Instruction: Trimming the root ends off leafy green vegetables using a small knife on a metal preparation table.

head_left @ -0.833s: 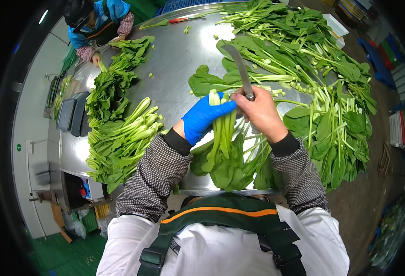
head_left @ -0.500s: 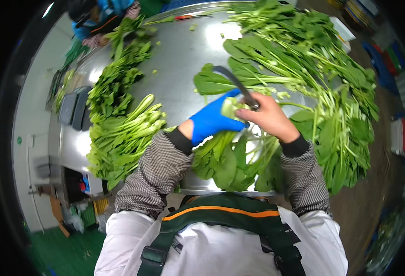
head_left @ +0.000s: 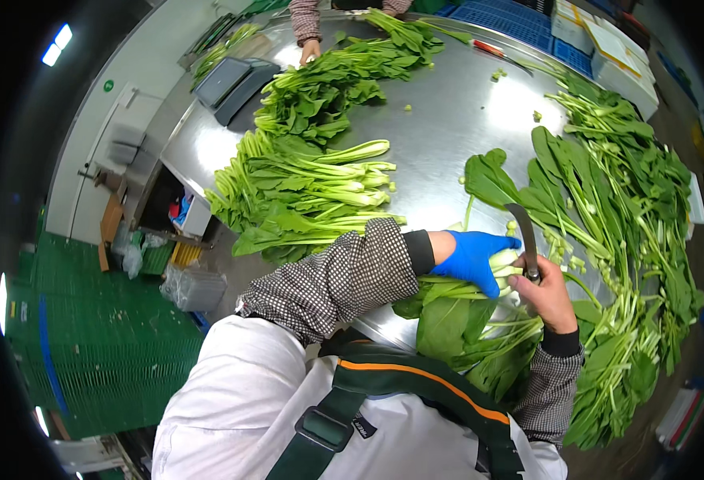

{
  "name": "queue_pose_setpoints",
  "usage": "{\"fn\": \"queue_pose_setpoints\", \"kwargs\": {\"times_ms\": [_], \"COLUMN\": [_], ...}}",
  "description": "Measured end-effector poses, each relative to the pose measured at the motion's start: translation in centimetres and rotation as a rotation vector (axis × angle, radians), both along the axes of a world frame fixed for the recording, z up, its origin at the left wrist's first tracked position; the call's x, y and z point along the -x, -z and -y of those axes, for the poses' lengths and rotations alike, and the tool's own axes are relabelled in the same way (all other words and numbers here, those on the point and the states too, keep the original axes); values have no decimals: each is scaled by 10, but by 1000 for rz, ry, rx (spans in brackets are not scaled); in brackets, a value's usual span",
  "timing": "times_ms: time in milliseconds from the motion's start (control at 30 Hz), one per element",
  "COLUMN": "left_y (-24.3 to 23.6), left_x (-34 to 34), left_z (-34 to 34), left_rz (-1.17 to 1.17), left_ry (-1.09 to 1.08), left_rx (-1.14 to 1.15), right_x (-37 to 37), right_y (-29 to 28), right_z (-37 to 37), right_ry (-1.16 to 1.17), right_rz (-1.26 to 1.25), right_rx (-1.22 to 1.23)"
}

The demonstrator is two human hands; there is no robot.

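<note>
My left hand (head_left: 472, 258), in a blue glove, is closed around the stems of a bunch of leafy greens (head_left: 452, 326). The pale cut ends stick out past the glove toward my right hand, and the leaves hang toward the table's near edge. My bare right hand (head_left: 550, 299) grips a knife (head_left: 525, 230) with a dark curved blade pointing up and away from me. Its thumb is close to the stem ends; whether it touches them I cannot tell. Loose greens (head_left: 632, 232) with long stems lie in a heap to the right of my hands.
Bunched greens (head_left: 312, 188) line the left of the metal table (head_left: 440, 120). Another person's hand (head_left: 310, 51) touches them at the far side. A grey scale-like device (head_left: 236, 84) stands at the left, a red-handled tool (head_left: 492, 50) at the back, white boxes (head_left: 620, 64) at back right.
The view has turned left, so the table and my hands appear farther right and lower. Both hands keep their holds. The other person's hand now shows on the far greens.
</note>
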State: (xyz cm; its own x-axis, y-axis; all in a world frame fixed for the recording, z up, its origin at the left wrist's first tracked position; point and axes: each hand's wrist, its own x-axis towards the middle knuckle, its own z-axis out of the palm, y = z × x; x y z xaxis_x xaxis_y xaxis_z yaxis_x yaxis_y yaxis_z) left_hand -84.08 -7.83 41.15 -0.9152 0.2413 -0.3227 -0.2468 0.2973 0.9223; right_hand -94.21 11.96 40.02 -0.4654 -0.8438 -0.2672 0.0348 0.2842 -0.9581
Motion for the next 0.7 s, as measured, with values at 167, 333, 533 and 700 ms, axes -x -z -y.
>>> {"fn": "queue_pose_setpoints", "kwargs": {"times_ms": [167,333,533,700], "left_y": [-40,-48,-29,13], "left_x": [-5,-32,-59,-104], "left_z": [12,52,104,173], "left_rz": [-80,-329,-505,-26], "left_ry": [179,28,-139,-231], "left_rx": [420,873,1283,1711], "right_x": [12,22,54,140], "right_y": [4,28,56,88], "right_z": [-5,-1,3,-43], "right_ry": [43,-8,153,598], "right_rz": [1,150,-370,-1167], "right_rx": [52,9,152,-526]}}
